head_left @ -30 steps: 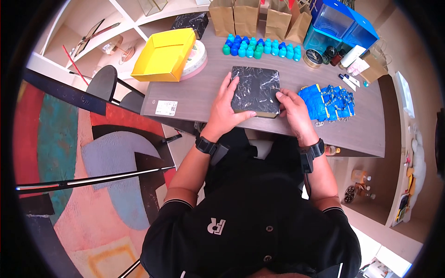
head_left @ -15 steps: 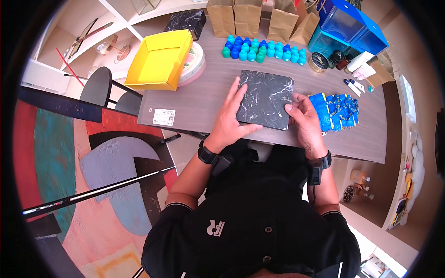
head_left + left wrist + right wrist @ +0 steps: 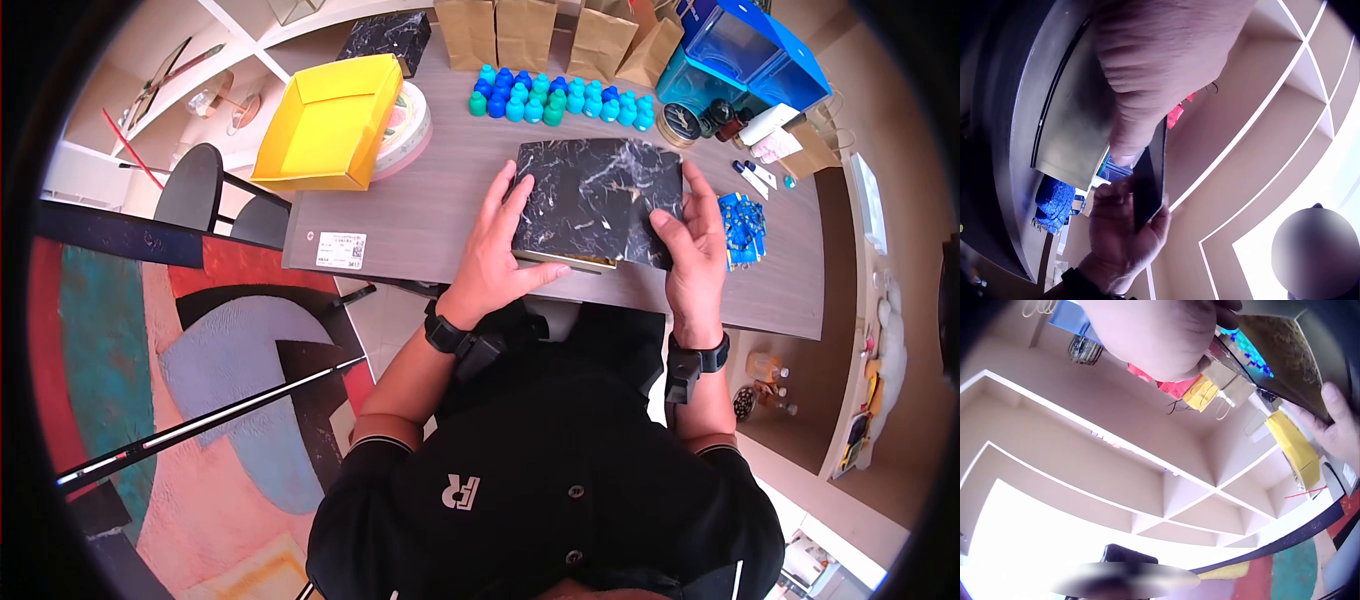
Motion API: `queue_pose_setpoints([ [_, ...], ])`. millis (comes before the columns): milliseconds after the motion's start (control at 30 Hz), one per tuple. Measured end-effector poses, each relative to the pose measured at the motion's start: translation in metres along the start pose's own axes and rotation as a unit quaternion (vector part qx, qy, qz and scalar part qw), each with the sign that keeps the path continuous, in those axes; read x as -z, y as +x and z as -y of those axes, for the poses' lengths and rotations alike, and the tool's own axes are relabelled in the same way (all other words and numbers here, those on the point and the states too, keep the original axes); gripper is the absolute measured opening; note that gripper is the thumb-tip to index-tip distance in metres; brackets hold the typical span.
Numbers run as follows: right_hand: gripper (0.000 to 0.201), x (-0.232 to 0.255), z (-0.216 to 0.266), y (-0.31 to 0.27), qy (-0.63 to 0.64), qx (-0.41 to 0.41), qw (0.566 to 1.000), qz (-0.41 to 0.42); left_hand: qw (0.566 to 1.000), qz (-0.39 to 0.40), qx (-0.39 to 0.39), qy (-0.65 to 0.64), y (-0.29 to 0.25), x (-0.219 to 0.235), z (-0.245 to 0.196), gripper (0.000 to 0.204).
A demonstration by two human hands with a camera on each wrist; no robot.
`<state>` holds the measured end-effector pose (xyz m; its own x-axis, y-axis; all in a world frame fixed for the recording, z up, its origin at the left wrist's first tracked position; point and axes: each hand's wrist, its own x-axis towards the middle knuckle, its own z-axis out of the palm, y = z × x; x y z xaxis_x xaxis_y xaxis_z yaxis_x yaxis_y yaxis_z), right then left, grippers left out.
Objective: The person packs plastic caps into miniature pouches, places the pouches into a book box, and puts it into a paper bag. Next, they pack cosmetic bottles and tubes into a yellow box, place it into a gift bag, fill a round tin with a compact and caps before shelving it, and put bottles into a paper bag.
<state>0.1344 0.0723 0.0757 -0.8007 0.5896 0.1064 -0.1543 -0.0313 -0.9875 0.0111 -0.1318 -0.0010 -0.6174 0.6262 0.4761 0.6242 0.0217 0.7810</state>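
A black marble-patterned box lies on the desk in front of the person, its lid (image 3: 585,195) lifted along the right side. Below the lid, a pale strip of the box (image 3: 590,262) shows at the front. The left hand (image 3: 492,245) grips the box's left side, thumb along the front edge and fingers toward the back. The right hand (image 3: 695,250) pinches the lid's right edge, thumb on top. From the left wrist, the raised lid (image 3: 1154,172) appears edge-on in the right hand (image 3: 1119,231). A brownish, patterned inner surface (image 3: 1282,353) shows in the right wrist view.
Blue pouches (image 3: 742,230) lie right of the box. Several small blue and green bottles (image 3: 555,105) stand behind it, before paper bags (image 3: 600,40). A yellow tray (image 3: 325,125) leans on a round box (image 3: 408,135) at left; blue clear bins (image 3: 745,60) stand back right.
The right hand has moved right and up, raising the lid's right side away from the box. The left hand keeps its grip on the left side.
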Motion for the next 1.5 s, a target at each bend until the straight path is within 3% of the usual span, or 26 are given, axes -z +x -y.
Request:
queue_pose_setpoints([
  [100, 0.065, -0.013, 0.024, -0.002, 0.043, 0.106, 0.991, 0.063, 1.000, -0.019, -0.006, 0.014, 0.004, -0.001, -0.008, 0.107],
  [133, 0.065, -0.018, 0.028, -0.001, 0.046, 0.109, 0.991, 0.062, 1.000, -0.017, -0.009, 0.017, 0.008, 0.001, -0.013, 0.107],
  [200, 0.062, -0.031, 0.031, 0.001, 0.053, 0.113, 0.982, 0.141, 0.996, -0.072, -0.034, 0.044, 0.016, 0.006, -0.029, 0.107],
  [333, 0.065, -0.060, 0.020, 0.008, -0.119, 0.235, 0.949, 0.174, 0.992, -0.127, 0.002, 0.007, 0.030, 0.018, -0.039, 0.099],
  [367, 0.067, -0.067, 0.015, 0.010, -0.139, 0.273, 0.935, 0.176, 0.987, -0.152, -0.046, 0.022, 0.033, 0.022, -0.036, 0.080],
  [400, 0.069, -0.073, 0.009, 0.011, -0.160, 0.312, 0.920, 0.176, 0.987, -0.149, -0.049, 0.023, 0.034, 0.026, -0.029, 0.080],
  [467, 0.071, -0.078, 0.008, 0.008, -0.197, 0.329, 0.906, 0.181, 0.977, -0.169, 0.067, -0.110, 0.034, 0.032, -0.017, 0.058],
  [567, 0.071, -0.075, 0.008, 0.000, -0.190, 0.372, 0.890, 0.181, 0.971, -0.179, 0.110, -0.111, 0.029, 0.041, -0.023, 0.041],
  [600, 0.071, -0.067, 0.009, -0.002, -0.194, 0.369, 0.892, 0.175, 0.972, -0.171, 0.110, -0.114, 0.025, 0.044, -0.015, 0.041],
  [667, 0.063, -0.042, 0.010, -0.006, -0.239, 0.391, 0.878, 0.140, 0.934, -0.253, 0.165, -0.192, 0.018, 0.044, 0.000, 0.049],
  [700, 0.053, -0.027, 0.007, -0.006, -0.256, 0.397, 0.874, 0.111, 0.934, -0.248, 0.165, -0.196, 0.016, 0.040, 0.000, 0.049],
  [767, 0.043, 0.009, 0.008, -0.011, -0.332, 0.371, 0.866, 0.047, 0.875, -0.325, 0.175, -0.313, 0.014, 0.033, -0.013, 0.045],
  [867, 0.035, 0.053, 0.002, -0.020, -0.402, 0.254, 0.875, -0.093, 0.894, -0.311, 0.218, -0.239, -0.009, 0.039, 0.015, 0.041],
  [933, 0.030, 0.073, -0.001, -0.028, -0.483, 0.171, 0.843, -0.165, 0.883, -0.352, 0.229, -0.209, -0.009, 0.029, 0.015, 0.039],
  [1000, 0.033, 0.085, -0.001, -0.034, -0.559, 0.054, 0.810, -0.168, 0.886, -0.349, 0.222, -0.212, -0.012, 0.025, 0.016, 0.046],
  [1133, 0.037, 0.086, -0.010, -0.036, -0.603, -0.013, 0.782, -0.157, 0.864, -0.360, 0.186, -0.299, -0.014, 0.019, 0.031, 0.042],
  [1233, 0.035, 0.081, -0.017, -0.030, -0.608, -0.030, 0.779, -0.151, 0.867, -0.359, 0.248, -0.242, -0.027, 0.019, 0.046, 0.042],
  [1300, 0.032, 0.088, -0.029, -0.026, -0.538, -0.021, 0.830, -0.147, 0.891, -0.332, 0.208, -0.228, -0.035, 0.019, 0.057, 0.041],
  [1333, 0.032, 0.088, -0.030, -0.025, -0.536, -0.019, 0.832, -0.140, 0.890, -0.338, 0.208, -0.224, -0.035, 0.019, 0.053, 0.041],
  [1400, 0.029, 0.086, -0.028, -0.024, -0.418, -0.030, 0.899, -0.129, 0.908, -0.306, 0.209, -0.197, -0.030, 0.017, 0.042, 0.049],
  [1467, 0.022, 0.080, -0.024, -0.024, -0.366, -0.006, 0.923, -0.123, 0.911, -0.296, 0.204, -0.201, -0.029, 0.017, 0.040, 0.050],
  [1500, 0.021, 0.079, -0.021, -0.023, -0.282, 0.028, 0.952, -0.113, 0.910, -0.296, 0.198, -0.213, -0.027, 0.015, 0.040, 0.048],
])
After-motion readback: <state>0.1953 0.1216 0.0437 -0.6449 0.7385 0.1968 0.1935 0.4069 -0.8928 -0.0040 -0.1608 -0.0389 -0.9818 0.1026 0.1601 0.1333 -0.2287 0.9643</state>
